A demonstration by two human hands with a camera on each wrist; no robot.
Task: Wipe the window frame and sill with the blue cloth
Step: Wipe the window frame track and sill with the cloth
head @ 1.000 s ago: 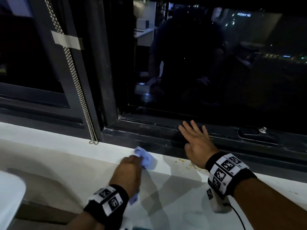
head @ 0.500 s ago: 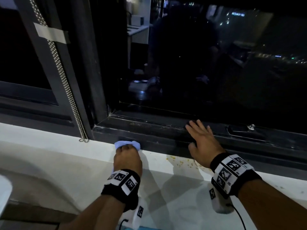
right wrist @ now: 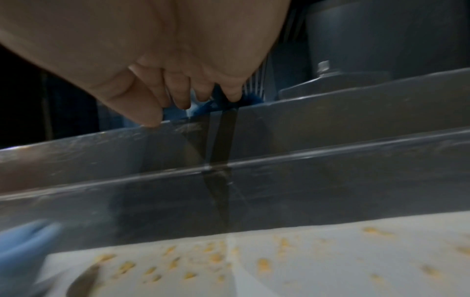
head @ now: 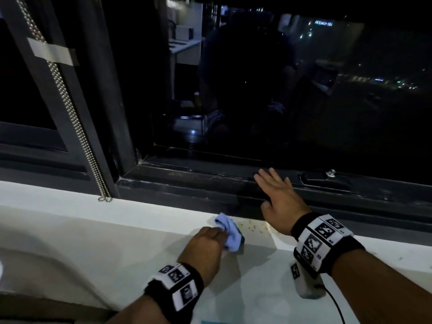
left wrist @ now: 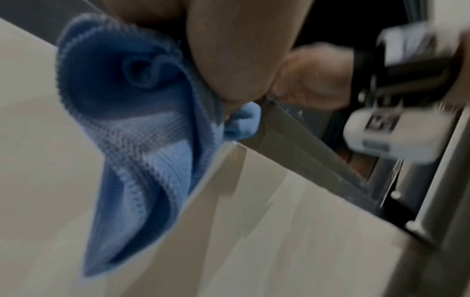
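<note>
My left hand [head: 205, 244] has the blue cloth [head: 230, 235] bunched up, thumb and fingers curled round it, pressing it onto the white sill [head: 93, 230] right at the edge where it meets the dark window frame [head: 187, 183]. My right hand [head: 278, 202] lies flat on the frame's lower rail, fingers straight and slightly spread, holding nothing.

Risks, as I judge them: yellow crumbs [head: 251, 226] sit on the sill just beside the cloth, btwn my two hands. If I sweep toward me w/ the cloth wadded like this, I'll prob. push them off the front edge instead of picking them up. A loose tail of cloth hangs below my grip, so it could drag crumbs back over wiped sill. Sweeping right, I'd bump my own braced hand.

Views: the right wrist cam shows the crumbs [right wrist: 178, 265] as many scattered bits, far more than the head cam suggests. The left wrist cam shows the cloth's [left wrist: 142, 140] folds and hanging tail; it's blurry, so I can't tell how much fabric actually touches the sill.
</note>
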